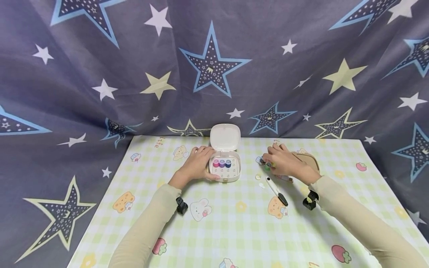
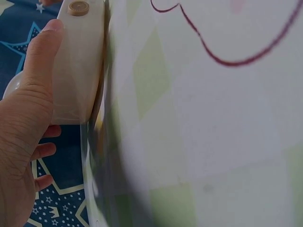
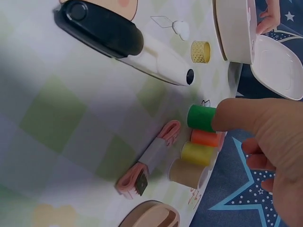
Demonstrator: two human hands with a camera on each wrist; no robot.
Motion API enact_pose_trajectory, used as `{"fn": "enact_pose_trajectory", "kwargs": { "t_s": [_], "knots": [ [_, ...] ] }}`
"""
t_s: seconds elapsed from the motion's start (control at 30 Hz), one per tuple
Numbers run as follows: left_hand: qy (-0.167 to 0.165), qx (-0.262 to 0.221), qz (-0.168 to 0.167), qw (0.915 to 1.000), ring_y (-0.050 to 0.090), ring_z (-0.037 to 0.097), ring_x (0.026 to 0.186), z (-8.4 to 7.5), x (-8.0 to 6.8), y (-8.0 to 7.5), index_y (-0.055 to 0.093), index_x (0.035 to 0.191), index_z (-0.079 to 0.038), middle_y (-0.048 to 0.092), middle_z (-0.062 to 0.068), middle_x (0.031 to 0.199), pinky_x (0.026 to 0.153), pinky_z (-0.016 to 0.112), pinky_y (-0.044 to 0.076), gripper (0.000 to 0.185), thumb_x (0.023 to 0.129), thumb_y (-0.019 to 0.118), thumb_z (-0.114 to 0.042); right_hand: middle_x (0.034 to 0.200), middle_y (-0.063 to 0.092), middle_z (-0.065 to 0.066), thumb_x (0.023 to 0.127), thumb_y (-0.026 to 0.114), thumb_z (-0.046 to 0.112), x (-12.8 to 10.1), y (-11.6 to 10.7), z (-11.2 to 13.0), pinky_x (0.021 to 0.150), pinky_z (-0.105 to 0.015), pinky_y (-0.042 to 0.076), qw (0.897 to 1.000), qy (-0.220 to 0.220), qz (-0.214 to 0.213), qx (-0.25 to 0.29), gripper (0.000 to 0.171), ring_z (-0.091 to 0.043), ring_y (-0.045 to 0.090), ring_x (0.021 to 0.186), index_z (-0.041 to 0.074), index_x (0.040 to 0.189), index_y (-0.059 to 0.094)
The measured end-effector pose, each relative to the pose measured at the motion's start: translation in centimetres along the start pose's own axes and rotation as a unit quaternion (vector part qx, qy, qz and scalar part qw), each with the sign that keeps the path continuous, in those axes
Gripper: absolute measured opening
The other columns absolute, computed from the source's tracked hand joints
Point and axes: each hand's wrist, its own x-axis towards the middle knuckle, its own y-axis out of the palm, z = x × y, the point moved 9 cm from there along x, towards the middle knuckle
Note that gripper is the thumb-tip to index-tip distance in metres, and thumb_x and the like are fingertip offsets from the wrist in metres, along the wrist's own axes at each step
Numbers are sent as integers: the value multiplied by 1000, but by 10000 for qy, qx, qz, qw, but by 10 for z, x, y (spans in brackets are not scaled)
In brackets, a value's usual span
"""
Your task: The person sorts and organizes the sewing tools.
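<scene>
My left hand [image 1: 197, 163] grips the left side of an open white sewing box [image 1: 239, 173], thumb at the front wall near a tan button [image 2: 78, 8] and fingers behind. Inside it, pink [image 1: 216, 163], purple [image 1: 222, 163] and navy [image 1: 228, 163] thread spools stand in a row on a pegged base. Off to the right, my right hand [image 1: 284, 162] pinches a green thread spool [image 3: 201, 117], thumb on its end; the index finger is hidden. Orange [image 3: 206, 137], yellow [image 3: 197, 154] and tan [image 3: 186, 173] spools lie beside it on the tablecloth.
A white-and-black pen-shaped tool [image 1: 276, 191] lies in front of the right hand. Close by are a gold thimble [image 3: 200, 52], a needle threader [image 3: 181, 30] and a folded pink strip [image 3: 151, 156]. A brown rounded item [image 1: 311, 160] sits right of the hand. The box lid [image 1: 225, 136] stands raised behind.
</scene>
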Motion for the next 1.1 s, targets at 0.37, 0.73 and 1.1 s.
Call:
{"fn": "enact_pose_trajectory", "kwargs": {
  "t_s": [0.37,0.73,1.1],
  "knots": [
    [-13,49,1,10000,45,29,136,1,0,2,47,148,-10,53,9,148,114,53,32,115,61,80,-78,85,51,-2,81,79,3,1,1,2,77,-37,23,9999,-48,96,-85,20,-21,35,82,14,93,67],
    [-9,56,-32,10000,45,28,136,2,0,3,47,148,-11,53,9,147,114,53,33,115,61,79,-79,81,43,1,81,81,10,4,7,2,77,-37,21,9993,24,285,-220,18,-20,32,81,15,86,63],
    [-32,56,16,10000,44,30,137,2,-1,4,47,149,-10,52,10,149,115,54,32,115,62,79,-79,81,48,-1,83,78,14,7,6,5,75,-37,23,9998,-58,6,-215,18,-20,34,78,13,87,61]
  ]
}}
